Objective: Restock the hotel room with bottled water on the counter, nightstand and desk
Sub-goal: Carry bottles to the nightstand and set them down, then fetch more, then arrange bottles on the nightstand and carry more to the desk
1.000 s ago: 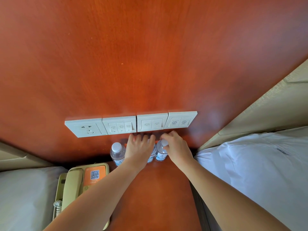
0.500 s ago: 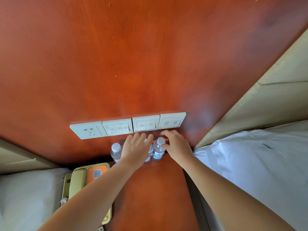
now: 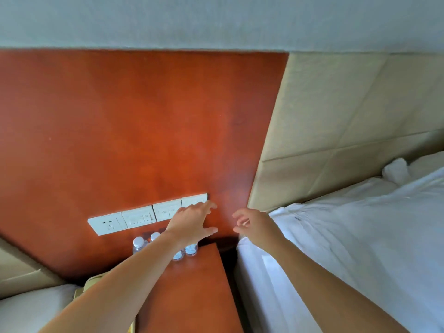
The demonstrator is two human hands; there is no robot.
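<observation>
1. The left hand (image 3: 192, 221) hung above the back of the nightstand (image 3: 192, 299). Its fingers were spread wide and straight and gripped nothing. Its fingertips lay in front of the right end of the switch plates (image 3: 141, 217), on the wood panel (image 3: 132, 140) behind the nightstand.
2. The right hand (image 3: 253, 224) hovered past the nightstand's right edge, over the dark gap (image 3: 230, 254). Its fingers were loosely curled, empty and touching nothing.
3. The water bottles (image 3: 191, 249) stood upright in a close row along the nightstand's back edge, against the panel. The left forearm (image 3: 125, 284) crossed over the row, with two white caps showing on its left and two labelled bodies on its right.
4. The nightstand's right edge ran straight along the gap, and the white bed (image 3: 336, 248) lay just across it.
5. Open wood showed on the nightstand's top in front of the bottles, to the right of the forearm.
</observation>
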